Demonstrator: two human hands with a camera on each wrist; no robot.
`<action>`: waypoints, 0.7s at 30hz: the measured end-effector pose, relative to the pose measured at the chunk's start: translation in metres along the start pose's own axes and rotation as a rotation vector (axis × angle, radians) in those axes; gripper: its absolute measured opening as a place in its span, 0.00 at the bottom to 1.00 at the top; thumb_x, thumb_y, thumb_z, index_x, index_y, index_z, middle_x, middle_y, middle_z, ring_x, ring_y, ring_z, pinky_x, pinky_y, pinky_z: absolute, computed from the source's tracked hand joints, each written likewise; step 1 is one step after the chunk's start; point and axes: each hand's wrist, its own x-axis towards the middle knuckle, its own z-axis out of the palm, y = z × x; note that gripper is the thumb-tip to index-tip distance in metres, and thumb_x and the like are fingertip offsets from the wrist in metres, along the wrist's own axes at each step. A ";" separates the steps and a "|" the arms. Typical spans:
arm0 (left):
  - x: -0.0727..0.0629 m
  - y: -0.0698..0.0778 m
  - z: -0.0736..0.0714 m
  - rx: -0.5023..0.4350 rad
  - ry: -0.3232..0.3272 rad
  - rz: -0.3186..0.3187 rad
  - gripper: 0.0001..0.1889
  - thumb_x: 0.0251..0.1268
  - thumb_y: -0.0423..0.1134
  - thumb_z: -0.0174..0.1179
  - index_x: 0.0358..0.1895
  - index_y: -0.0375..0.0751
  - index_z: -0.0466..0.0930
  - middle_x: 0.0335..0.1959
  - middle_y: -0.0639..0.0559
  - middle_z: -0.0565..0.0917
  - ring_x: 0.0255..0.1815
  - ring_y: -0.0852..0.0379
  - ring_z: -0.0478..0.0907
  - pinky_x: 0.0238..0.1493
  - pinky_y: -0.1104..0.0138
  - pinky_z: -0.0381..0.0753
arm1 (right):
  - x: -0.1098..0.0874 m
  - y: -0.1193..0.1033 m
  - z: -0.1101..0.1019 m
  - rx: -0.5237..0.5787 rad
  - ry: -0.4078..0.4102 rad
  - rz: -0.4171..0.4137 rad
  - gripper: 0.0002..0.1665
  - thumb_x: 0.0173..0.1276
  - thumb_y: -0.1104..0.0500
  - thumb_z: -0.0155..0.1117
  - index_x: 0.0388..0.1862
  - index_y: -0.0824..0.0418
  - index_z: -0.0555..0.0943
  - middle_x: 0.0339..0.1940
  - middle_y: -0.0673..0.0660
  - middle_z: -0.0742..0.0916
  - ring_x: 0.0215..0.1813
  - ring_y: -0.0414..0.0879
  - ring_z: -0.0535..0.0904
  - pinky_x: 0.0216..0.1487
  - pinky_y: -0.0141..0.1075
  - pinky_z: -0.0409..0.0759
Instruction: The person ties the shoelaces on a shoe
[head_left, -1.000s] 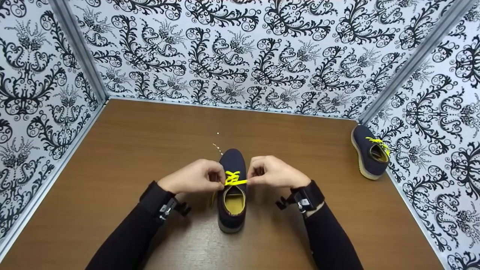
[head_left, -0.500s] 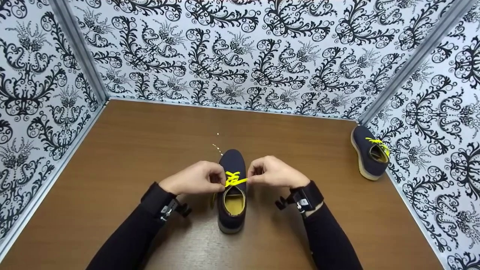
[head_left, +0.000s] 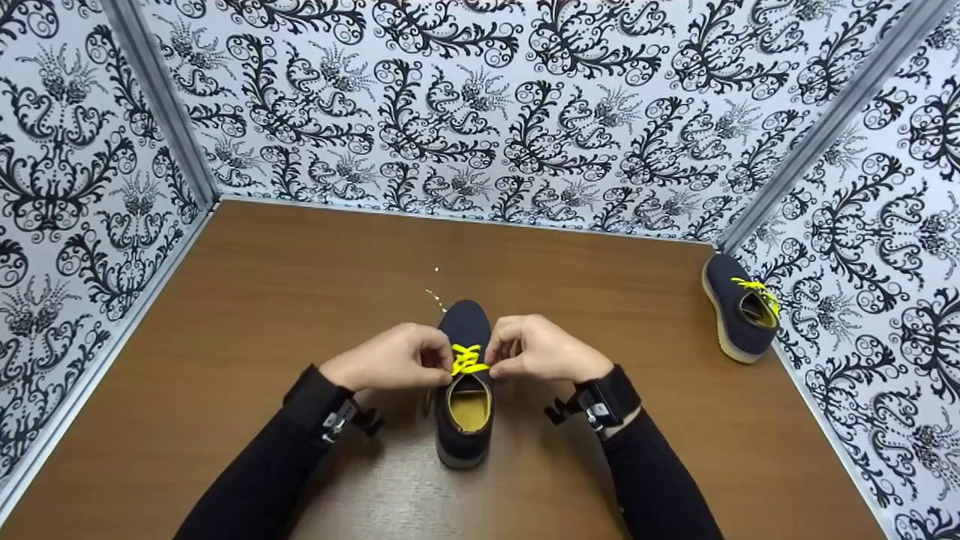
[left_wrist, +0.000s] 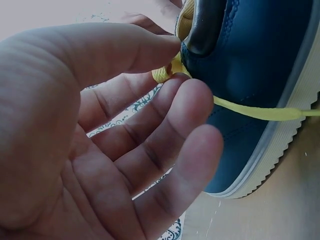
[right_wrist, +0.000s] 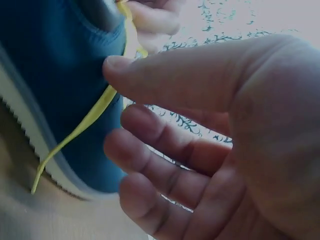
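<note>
A dark blue shoe (head_left: 465,319) with a beige sole stands mid-table, toe pointing away from me. Yellow shoelace (head_left: 466,358) crosses its front just ahead of the opening. From the left, my left hand (head_left: 397,355) pinches the lace between thumb and forefinger. On the other side, my right hand (head_left: 546,349) holds the lace at the shoe's edge with thumb and index finger. In the left wrist view a loop of lace sits at the fingertips, and a loose lace end (left_wrist: 255,109) hangs across the shoe's side. Another loose end (right_wrist: 90,120) trails below my right thumb.
A matching shoe (head_left: 739,311) with yellow laces rests at the far right, against the patterned side wall (head_left: 892,322). Patterned panels enclose the brown tabletop (head_left: 300,270) at left, back and right. Small light marks show on the table beyond the near shoe's toe.
My right hand has shifted slightly left, up against the shoe. The lace strand stretched toward it now looks shorter. My left hand has barely moved.
</note>
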 end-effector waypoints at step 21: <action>0.004 0.001 0.005 0.061 0.104 -0.044 0.08 0.77 0.42 0.73 0.36 0.49 0.86 0.33 0.61 0.82 0.35 0.60 0.78 0.38 0.66 0.77 | 0.004 -0.002 0.006 -0.177 0.035 -0.120 0.09 0.68 0.67 0.76 0.37 0.53 0.88 0.38 0.47 0.86 0.37 0.46 0.85 0.39 0.34 0.85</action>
